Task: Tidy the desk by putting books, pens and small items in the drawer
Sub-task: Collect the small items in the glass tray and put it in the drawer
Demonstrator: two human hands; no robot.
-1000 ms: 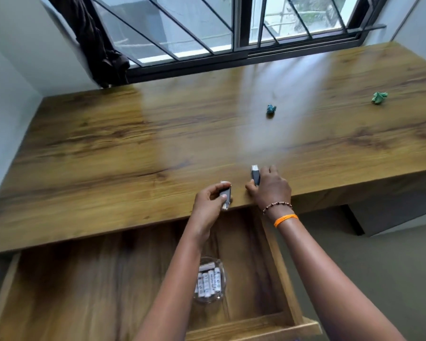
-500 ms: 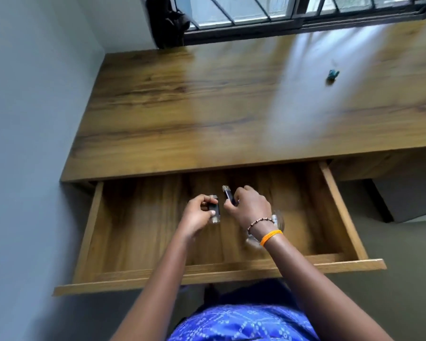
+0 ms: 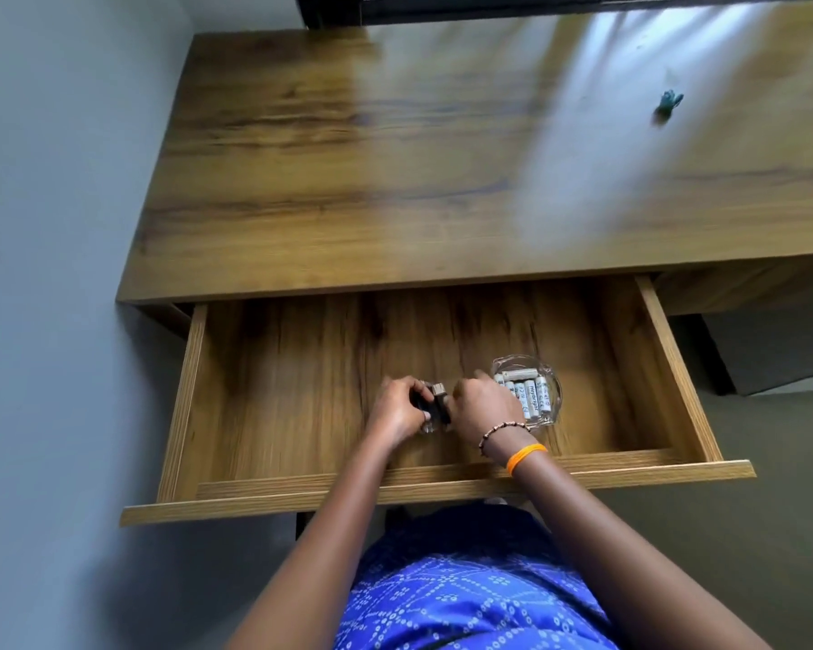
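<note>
Here, a person in a blue patterned garment [image 3: 465, 598] is leaning over an open wooden drawer [image 3: 273, 405] pulled out beneath a wood-grain desk [image 3: 395, 147], both hands working low inside it. The left hand [image 3: 397, 410] is curling its fingers round a small dark item [image 3: 96, 401] near the drawer's middle, while the right hand [image 3: 482, 408], wearing a beaded bracelet [image 3: 501, 431] and an orange wristband [image 3: 525, 456], is closing its fingers on a second small dark item [image 3: 112, 403] just beside the first; the two pieces are touching or nearly so, and blur is hiding exactly what they are. At about 3 o'clock from the right hand, a clear glass dish [image 3: 552, 391] is sitting on the drawer floor, holding a row of white batteries [image 3: 529, 396] lying side by side. Far off at 1 o'clock on the desk top, well apart from the drawer, a small teal object [image 3: 669, 103] is lying alone in a patch of window glare. A grey wall [image 3: 57, 274] is running along the desk's left side at 9 o'clock, and a dark window frame [image 3: 489, 4] is edging the top at 12 o'clock
</note>
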